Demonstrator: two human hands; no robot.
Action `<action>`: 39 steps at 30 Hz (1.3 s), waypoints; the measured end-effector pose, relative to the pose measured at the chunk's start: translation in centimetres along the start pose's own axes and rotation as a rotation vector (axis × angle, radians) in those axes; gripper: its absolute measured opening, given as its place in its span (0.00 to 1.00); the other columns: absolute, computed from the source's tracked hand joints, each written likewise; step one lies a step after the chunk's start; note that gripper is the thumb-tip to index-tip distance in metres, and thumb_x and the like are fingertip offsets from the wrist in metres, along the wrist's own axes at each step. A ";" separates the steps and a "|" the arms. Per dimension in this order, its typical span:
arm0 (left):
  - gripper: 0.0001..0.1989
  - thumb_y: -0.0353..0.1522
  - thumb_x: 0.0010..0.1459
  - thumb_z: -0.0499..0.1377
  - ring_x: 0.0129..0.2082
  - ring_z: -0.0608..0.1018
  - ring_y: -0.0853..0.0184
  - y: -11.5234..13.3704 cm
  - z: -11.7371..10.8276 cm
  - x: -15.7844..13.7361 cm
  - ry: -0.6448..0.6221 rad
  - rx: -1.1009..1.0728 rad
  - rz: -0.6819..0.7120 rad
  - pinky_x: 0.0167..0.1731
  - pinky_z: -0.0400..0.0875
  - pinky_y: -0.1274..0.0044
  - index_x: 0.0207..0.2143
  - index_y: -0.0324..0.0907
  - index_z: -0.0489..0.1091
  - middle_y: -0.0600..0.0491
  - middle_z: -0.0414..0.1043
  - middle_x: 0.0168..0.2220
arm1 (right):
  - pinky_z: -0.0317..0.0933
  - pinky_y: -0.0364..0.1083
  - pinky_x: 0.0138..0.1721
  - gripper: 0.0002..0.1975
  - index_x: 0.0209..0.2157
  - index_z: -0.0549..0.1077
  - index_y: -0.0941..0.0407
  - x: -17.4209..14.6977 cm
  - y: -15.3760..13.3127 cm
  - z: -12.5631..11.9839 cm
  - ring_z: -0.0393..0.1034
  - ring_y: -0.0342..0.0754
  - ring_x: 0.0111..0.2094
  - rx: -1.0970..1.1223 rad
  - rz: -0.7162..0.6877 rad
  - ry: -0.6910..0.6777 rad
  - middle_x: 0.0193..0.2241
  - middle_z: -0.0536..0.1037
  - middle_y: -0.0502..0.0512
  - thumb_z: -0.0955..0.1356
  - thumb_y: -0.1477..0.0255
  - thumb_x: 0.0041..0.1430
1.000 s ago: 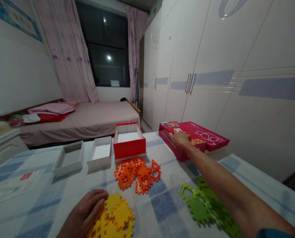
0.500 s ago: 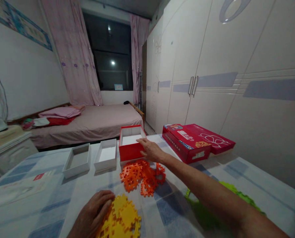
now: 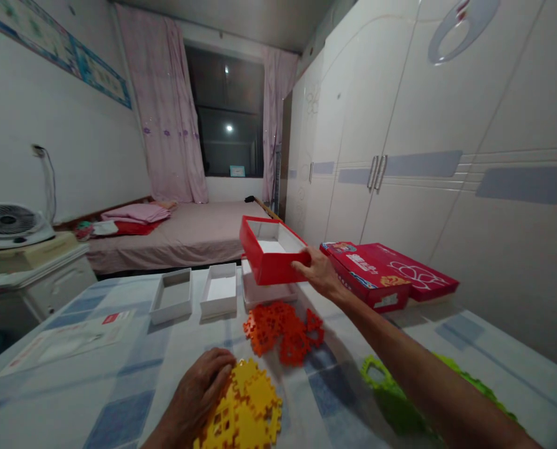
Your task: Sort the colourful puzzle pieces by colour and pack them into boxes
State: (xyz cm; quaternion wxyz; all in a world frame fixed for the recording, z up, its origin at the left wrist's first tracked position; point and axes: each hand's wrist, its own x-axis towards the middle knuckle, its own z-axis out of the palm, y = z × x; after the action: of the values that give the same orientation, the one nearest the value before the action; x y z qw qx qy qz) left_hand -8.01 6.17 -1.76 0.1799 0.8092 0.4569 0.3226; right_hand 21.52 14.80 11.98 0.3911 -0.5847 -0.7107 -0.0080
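Observation:
My right hand (image 3: 322,271) grips the near right corner of a red open-topped box (image 3: 273,267) with a white inside. The box is lifted and tilted above a pale, pinkish box or tray (image 3: 254,296). On the left, my left hand (image 3: 203,383) rests against the edge of a pile of yellow plastic gear-edged pieces (image 3: 254,411), its fingers laid together and not wrapped round any piece. Between the hands lies a heap of orange pieces (image 3: 282,330) of the same kind. Green pieces (image 3: 400,399) are partly hidden under my right forearm.
Two white open boxes, a left one (image 3: 156,313) and a right one (image 3: 218,307), stand on the checked tablecloth (image 3: 123,411). Red printed boxes (image 3: 376,274) lie at the right. A flat printed packet (image 3: 67,343) is at far left. Behind are a bed (image 3: 203,234) and a wardrobe (image 3: 400,212).
My right hand has lifted the red box off the pale tray, tilting it and shifting it right. The view has swung slightly left. My left hand stays by the yellow pieces.

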 end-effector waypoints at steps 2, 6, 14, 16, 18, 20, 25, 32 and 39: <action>0.18 0.42 0.62 0.48 0.41 0.76 0.66 -0.1 0.0 0.0 0.006 0.008 -0.001 0.45 0.72 0.77 0.36 0.45 0.75 0.50 0.74 0.40 | 0.58 0.43 0.33 0.13 0.33 0.66 0.56 -1.9 0.5 -3.6 0.64 0.44 0.31 0.048 0.035 0.085 0.30 0.69 0.50 0.62 0.59 0.57; 0.19 0.45 0.59 0.49 0.40 0.78 0.66 -0.6 -0.1 0.1 0.026 0.032 0.009 0.43 0.73 0.79 0.35 0.46 0.76 0.52 0.76 0.40 | 0.57 0.44 0.32 0.20 0.30 0.64 0.54 -7.7 3.2 -11.8 0.63 0.45 0.29 0.003 0.193 0.231 0.27 0.67 0.50 0.58 0.52 0.58; 0.21 0.49 0.56 0.51 0.41 0.79 0.65 -2.0 0.0 0.5 0.015 0.085 0.020 0.44 0.73 0.79 0.34 0.47 0.76 0.53 0.77 0.40 | 0.56 0.48 0.34 0.20 0.25 0.60 0.52 -22.0 11.9 -25.3 0.64 0.51 0.29 -0.386 0.645 0.385 0.26 0.69 0.56 0.51 0.54 0.58; 0.21 0.49 0.56 0.51 0.41 0.79 0.65 -2.0 0.0 0.4 0.015 0.096 0.016 0.44 0.73 0.79 0.35 0.47 0.76 0.53 0.77 0.40 | 0.56 0.49 0.35 0.18 0.27 0.63 0.51 -24.9 14.0 -27.5 0.66 0.52 0.32 -0.493 0.683 0.385 0.31 0.71 0.59 0.52 0.55 0.56; 0.20 0.48 0.56 0.50 0.41 0.79 0.65 -1.9 -0.2 0.4 0.006 0.103 0.022 0.44 0.73 0.79 0.35 0.47 0.76 0.53 0.77 0.40 | 0.56 0.49 0.36 0.17 0.26 0.65 0.51 -27.3 16.1 -29.3 0.67 0.53 0.33 -0.523 0.732 0.368 0.32 0.72 0.61 0.54 0.56 0.53; 0.20 0.48 0.56 0.50 0.41 0.79 0.65 -1.8 -0.3 0.5 -0.001 0.109 0.030 0.43 0.73 0.79 0.35 0.47 0.76 0.53 0.77 0.40 | 0.56 0.50 0.37 0.15 0.25 0.66 0.50 -29.3 18.1 -30.7 0.68 0.54 0.34 -0.508 0.786 0.339 0.33 0.73 0.63 0.56 0.56 0.51; 0.22 0.50 0.55 0.50 0.40 0.79 0.64 -1.7 -0.3 0.6 0.012 0.108 0.019 0.43 0.74 0.78 0.34 0.47 0.76 0.53 0.77 0.39 | 0.57 0.52 0.38 0.14 0.24 0.69 0.49 -32.2 22.3 -31.8 0.69 0.57 0.35 -0.467 0.879 0.294 0.34 0.74 0.65 0.59 0.57 0.46; 0.23 0.52 0.55 0.50 0.41 0.79 0.64 -2.0 -0.3 0.6 0.020 0.106 0.025 0.44 0.73 0.79 0.34 0.48 0.76 0.53 0.78 0.40 | 0.57 0.51 0.42 0.13 0.26 0.72 0.49 -31.4 23.7 -30.1 0.70 0.57 0.38 -0.376 0.852 0.236 0.36 0.75 0.64 0.61 0.58 0.45; 0.23 0.50 0.55 0.49 0.42 0.79 0.63 -1.5 -0.5 0.6 -0.001 0.114 -0.003 0.45 0.73 0.78 0.34 0.47 0.77 0.52 0.77 0.40 | 0.57 0.49 0.41 0.11 0.23 0.70 0.50 -29.5 23.3 -28.5 0.70 0.53 0.37 -0.406 0.820 0.145 0.32 0.74 0.60 0.61 0.61 0.48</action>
State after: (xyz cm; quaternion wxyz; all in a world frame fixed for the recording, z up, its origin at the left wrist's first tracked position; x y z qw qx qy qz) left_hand -9.10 7.43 -2.07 0.1342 0.8178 0.4754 0.2953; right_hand 56.96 -15.50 4.70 0.2883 -0.8802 -0.3755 -0.0325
